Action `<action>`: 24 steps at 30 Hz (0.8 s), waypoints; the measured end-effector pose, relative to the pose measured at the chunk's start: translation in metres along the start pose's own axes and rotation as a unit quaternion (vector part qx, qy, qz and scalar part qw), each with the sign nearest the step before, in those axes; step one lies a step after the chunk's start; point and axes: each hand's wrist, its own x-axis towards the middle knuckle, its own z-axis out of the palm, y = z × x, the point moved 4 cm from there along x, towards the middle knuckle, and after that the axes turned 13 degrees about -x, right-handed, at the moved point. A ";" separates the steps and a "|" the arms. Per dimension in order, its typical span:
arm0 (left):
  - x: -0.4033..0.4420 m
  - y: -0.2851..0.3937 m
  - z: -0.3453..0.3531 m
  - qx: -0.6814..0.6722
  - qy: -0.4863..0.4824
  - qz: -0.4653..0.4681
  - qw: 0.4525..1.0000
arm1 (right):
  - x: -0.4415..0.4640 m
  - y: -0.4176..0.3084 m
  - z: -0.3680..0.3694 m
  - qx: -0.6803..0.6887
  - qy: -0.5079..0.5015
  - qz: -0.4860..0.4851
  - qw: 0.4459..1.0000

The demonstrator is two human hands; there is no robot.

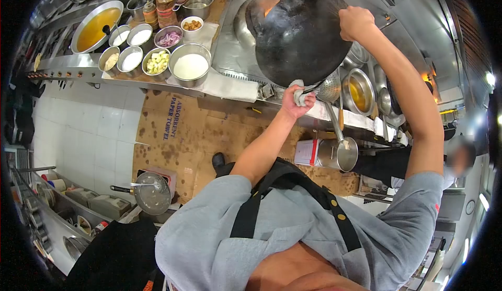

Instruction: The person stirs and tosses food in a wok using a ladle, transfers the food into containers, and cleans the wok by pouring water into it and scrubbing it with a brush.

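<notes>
A large black wok (300, 37) is tilted above the stove, with its dark surface towards me and steam at its far edge. My left hand (298, 101) is closed around a folded white cloth (300, 95) at the wok's near rim, where a dark loop handle shows. At the wok's right edge, my right hand (357, 23) is closed in a fist, arm stretched out. What lies inside that fist is hidden. A perforated strainer (330, 88) sits just below the wok, close to my left hand.
Left of the stove stand a bowl of yellow liquid (104, 22), several metal pots including chopped onion (169, 39), and a white-filled pot (190, 66). To the right are an oil bowl (358, 93) and a hanging saucepan (342, 154). Flattened cardboard (183, 129) covers the floor; another person (402, 163) stands right.
</notes>
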 end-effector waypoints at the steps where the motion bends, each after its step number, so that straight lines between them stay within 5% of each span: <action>1: 0.001 -0.001 0.000 -0.011 0.014 0.006 1.000 | 0.002 -0.001 -0.002 0.003 0.014 0.004 1.000; 9: 0.021 -0.004 0.001 -0.031 0.082 0.016 0.996 | 0.012 0.006 -0.002 0.007 0.020 0.005 1.000; 15: 0.028 0.046 0.010 0.135 0.202 0.049 0.969 | 0.007 0.022 0.120 0.228 0.005 0.025 0.973; 19: 0.071 0.088 0.011 0.275 0.286 0.149 0.906 | -0.026 0.009 0.231 0.466 0.101 0.178 0.861; 21: 0.106 0.132 0.012 0.303 0.299 0.161 0.890 | -0.052 -0.005 0.272 0.550 0.071 0.251 0.793; 24: 0.142 0.155 0.028 0.322 0.379 0.185 0.848 | -0.083 -0.045 0.341 0.690 0.120 0.276 0.658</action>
